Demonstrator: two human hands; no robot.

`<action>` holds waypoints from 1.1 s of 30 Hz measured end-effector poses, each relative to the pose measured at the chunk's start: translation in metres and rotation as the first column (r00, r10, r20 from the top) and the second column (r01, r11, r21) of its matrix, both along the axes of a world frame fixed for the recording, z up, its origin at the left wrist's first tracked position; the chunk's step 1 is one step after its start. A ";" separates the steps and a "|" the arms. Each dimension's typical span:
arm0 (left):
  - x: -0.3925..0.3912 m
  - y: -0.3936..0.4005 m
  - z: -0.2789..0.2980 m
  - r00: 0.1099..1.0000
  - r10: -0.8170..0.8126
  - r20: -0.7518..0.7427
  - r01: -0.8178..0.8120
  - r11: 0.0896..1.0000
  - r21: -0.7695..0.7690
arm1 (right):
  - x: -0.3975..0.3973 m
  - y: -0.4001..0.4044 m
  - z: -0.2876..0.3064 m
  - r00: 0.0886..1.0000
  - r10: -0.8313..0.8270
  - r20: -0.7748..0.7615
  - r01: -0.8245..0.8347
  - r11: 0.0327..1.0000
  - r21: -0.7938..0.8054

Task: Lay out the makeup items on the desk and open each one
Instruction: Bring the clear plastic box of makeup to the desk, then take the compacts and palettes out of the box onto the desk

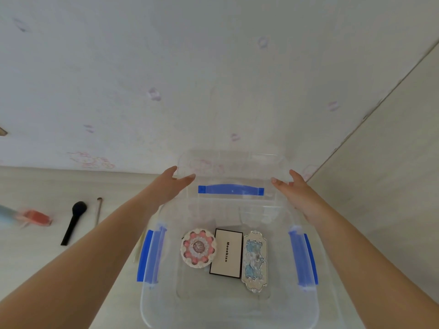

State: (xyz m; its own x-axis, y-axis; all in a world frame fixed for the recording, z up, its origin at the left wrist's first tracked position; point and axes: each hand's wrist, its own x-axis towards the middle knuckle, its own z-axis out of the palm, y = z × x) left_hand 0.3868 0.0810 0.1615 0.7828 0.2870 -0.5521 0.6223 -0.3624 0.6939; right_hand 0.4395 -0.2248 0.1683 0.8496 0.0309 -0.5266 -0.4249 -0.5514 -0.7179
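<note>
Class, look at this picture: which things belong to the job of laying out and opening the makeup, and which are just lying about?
Belong to the job: round compact, Mooekiss box, blue palette, clear bin, its lid held up by left hand and right hand.

Already on the desk: black brush, thin brush, red item.

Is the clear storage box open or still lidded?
Open. Both hands, left hand and right hand, hold the clear lid raised behind the storage box, exposing three makeup items inside.

"Mooekiss" in black letters on the white, black-edged box inside the clear bin.
</note>
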 end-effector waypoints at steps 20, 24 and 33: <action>-0.094 -0.062 0.014 0.639 -0.765 -0.082 0.641 0.471 0.606 | -0.106 0.045 0.011 0.750 0.584 0.310 -0.518 0.811 -0.273; -0.094 -0.072 -0.002 0.596 -0.745 -0.299 0.729 0.347 0.590 | -0.107 0.058 -0.014 0.737 0.675 0.040 -0.623 0.701 -0.347; -0.095 -0.076 -0.032 0.600 -0.698 -0.391 0.735 0.288 0.614 | -0.105 0.081 -0.041 0.879 0.396 -0.264 -0.382 0.918 0.106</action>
State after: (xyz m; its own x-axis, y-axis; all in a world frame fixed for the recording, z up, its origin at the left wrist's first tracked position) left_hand 0.2921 0.0050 0.1293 0.8549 -0.1016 -0.5087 -0.1121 -0.9936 0.0100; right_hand 0.3343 -0.1441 0.1276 0.5856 0.3611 -0.7257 -0.3675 -0.6798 -0.6347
